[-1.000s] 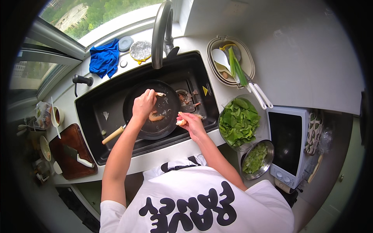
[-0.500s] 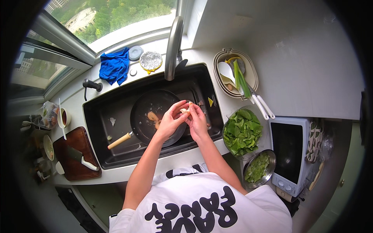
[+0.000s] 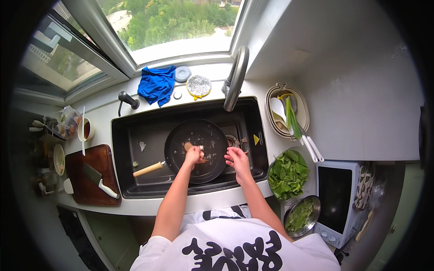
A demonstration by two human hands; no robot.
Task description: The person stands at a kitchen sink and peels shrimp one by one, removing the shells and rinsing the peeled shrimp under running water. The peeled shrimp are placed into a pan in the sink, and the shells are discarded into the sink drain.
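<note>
A dark frying pan point(image 3: 181, 131) with a pale wooden handle sits in the black sink, scattered with small white scraps. Over it my left hand point(image 3: 195, 156) is closed, and a small whitish piece point(image 3: 201, 147) shows at its fingertips; I cannot tell its kind. Tan, soft-looking pieces point(image 3: 188, 146) lie in the pan beside and partly under this hand. My right hand point(image 3: 238, 162) hovers at the pan's right rim, near the drain point(image 3: 232, 139). Its fingers are bent and slightly apart, with nothing visible in them.
The faucet point(image 3: 236, 81) arches over the sink's point(image 3: 135, 192) back right. On the left, a cleaver point(image 3: 95, 174) lies on a brown cutting board point(image 3: 77, 158). Leafy greens point(image 3: 289, 174) and a metal bowl of chopped greens point(image 3: 300, 217) stand at right, beside a microwave point(image 3: 334, 189).
My hands were together over the pan's right side, both at a whitish piece. Now they are apart, the left farther left over the pan, the right by its rim. The view has shifted.
</note>
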